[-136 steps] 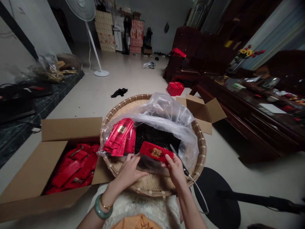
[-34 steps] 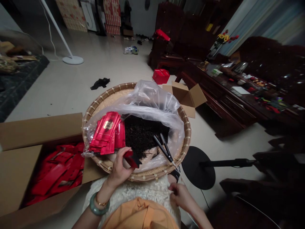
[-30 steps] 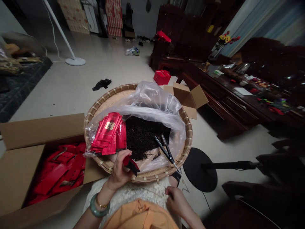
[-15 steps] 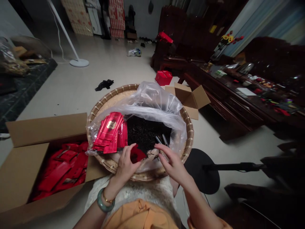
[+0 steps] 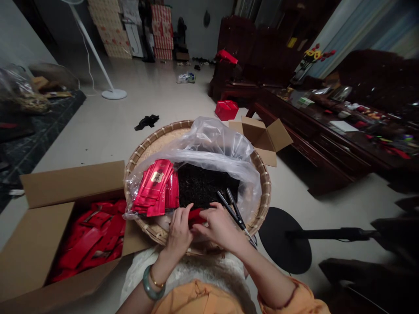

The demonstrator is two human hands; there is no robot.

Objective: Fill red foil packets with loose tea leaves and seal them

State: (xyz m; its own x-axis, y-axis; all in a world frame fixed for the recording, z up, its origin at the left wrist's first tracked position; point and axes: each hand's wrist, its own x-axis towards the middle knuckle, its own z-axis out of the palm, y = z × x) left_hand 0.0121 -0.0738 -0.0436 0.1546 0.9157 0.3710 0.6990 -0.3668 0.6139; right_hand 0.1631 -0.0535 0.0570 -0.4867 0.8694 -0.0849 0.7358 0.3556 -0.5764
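Head view: you are holding a narrow red packet (image 5: 196, 214) low over the near side of a round woven bamboo tray (image 5: 153, 139), with most of it hidden between your hands. Your left hand (image 5: 178, 231), wearing a pale green bangle (image 5: 151, 290), is grasping the packet's left end with curled fingers, while your right hand (image 5: 219, 229) is closed over its other end. Just above the packet, a mound of loose black tea leaves (image 5: 204, 185) is lying inside a clear plastic bag (image 5: 212, 144) that is spreading across the tray. A stack of glossy red packets with gold labels (image 5: 153, 187) is resting beside the tea, on its left. Steel scissors (image 5: 233, 213) are lying just beside your right hand, on the plastic, with their two long arms slightly apart. To your left, an open cardboard carton (image 5: 72, 179) is standing against the tray and is holding many more red packets, while a smaller open cardboard box (image 5: 262, 137) is sitting on the floor beyond the tray.
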